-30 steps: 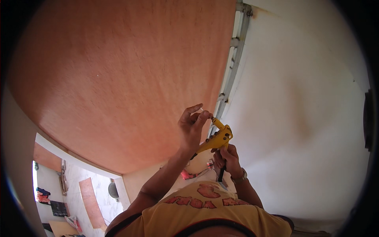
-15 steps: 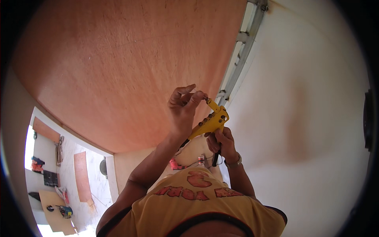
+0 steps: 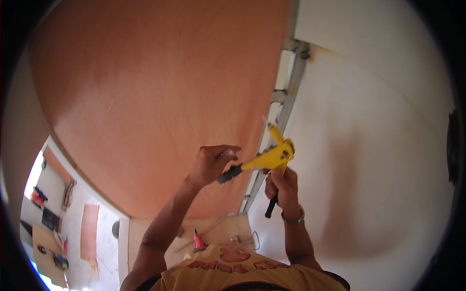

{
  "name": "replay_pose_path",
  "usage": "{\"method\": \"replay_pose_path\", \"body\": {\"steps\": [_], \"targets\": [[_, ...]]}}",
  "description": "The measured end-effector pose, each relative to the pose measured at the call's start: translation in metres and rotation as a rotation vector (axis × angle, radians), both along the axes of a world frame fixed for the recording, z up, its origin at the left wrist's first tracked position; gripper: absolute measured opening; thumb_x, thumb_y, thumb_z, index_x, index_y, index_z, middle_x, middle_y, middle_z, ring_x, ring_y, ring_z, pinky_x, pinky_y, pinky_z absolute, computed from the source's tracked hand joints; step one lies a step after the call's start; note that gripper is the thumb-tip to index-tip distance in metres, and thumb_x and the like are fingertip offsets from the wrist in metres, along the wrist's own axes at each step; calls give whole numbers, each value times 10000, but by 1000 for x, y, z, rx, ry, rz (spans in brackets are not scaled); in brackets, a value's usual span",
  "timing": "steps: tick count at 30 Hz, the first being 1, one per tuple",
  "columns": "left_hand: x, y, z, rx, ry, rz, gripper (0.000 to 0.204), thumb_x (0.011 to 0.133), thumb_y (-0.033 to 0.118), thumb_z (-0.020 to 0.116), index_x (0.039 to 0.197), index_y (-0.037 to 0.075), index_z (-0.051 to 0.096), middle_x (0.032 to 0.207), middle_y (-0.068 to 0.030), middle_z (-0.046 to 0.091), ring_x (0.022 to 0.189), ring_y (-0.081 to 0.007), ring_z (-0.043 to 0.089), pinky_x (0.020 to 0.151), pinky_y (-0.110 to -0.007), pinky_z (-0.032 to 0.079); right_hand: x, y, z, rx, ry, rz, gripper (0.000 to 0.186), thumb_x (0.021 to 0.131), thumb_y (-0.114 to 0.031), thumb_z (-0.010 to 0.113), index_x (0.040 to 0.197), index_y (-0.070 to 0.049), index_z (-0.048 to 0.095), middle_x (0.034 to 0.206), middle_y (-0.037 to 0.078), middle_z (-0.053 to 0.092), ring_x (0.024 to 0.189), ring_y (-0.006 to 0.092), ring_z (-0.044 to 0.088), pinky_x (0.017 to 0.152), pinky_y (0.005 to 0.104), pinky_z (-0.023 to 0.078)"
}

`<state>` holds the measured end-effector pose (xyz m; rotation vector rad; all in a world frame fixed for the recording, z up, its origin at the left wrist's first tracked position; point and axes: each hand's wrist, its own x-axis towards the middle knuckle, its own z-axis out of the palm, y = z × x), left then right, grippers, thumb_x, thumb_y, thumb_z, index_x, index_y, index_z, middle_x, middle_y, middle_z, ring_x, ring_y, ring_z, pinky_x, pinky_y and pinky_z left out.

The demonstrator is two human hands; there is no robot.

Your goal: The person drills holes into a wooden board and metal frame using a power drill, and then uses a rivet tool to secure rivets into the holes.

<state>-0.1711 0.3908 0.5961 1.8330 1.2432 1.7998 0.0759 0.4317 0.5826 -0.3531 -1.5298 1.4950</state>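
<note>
My right hand is wrapped round one handle of a yellow hand riveter, below its head. The tool's nose points up and away, and a thin pale pin, like a rivet's stem, stands out of its tip. Its other handle, with a black grip, swings out to the left. Close by that black grip is my left hand, fingers bent and apart, with nothing seen in them. Whether it touches the grip, I cannot tell. A metal frame with gaps runs along the edge of a reddish-brown wooden panel beyond the riveter.
To the right stands a pale wall with my shadow on it. Down by my body lie a red power tool and a dark cord. At the lower left a doorway shows boards and tools on a light floor.
My left hand has left the riveter's nose and dropped toward the black grip. The riveter and right hand have shifted slightly right in view, and the handles are spread wider. The view has tilted.
</note>
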Motion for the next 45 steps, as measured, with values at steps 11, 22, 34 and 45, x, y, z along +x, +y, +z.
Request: {"method": "replay_pose_path", "body": {"steps": [11, 22, 34, 45], "targets": [[-11, 132, 192, 312, 554, 204, 420, 1032, 393, 567, 882, 14, 670, 649, -124, 637, 611, -211, 658, 592, -349, 499, -26, 58, 267, 432, -77, -370, 292, 952, -287, 642, 957, 3, 612, 650, 22, 566, 471, 122, 545, 425, 276, 447], [-14, 244, 321, 352, 553, 199, 564, 1027, 530, 475, 815, 61, 706, 690, -103, 660, 647, -238, 639, 656, -376, 497, -51, 140, 387, 717, -394, -961, 320, 976, -253, 575, 1079, 48, 605, 748, 39, 584, 510, 115, 532, 472, 294, 464], [-24, 244, 312, 322, 651, 151, 591, 1024, 563, 442, 790, 119, 756, 703, -75, 691, 657, -228, 643, 676, -363, 499, -55, 134, 386, 767, -559, -1001, 281, 971, -249, 552, 976, 28, 597, 714, 30, 537, 484, 120, 516, 438, 306, 453], [-21, 277, 323, 309, 532, 23, 575, 1012, 548, 461, 834, 90, 759, 733, -71, 722, 687, -223, 671, 719, -374, 522, -89, 154, 402, 911, -625, -1130, 297, 889, -221, 537, 825, 55, 625, 621, 122, 620, 522, 230, 629, 530, 369, 526]]}}
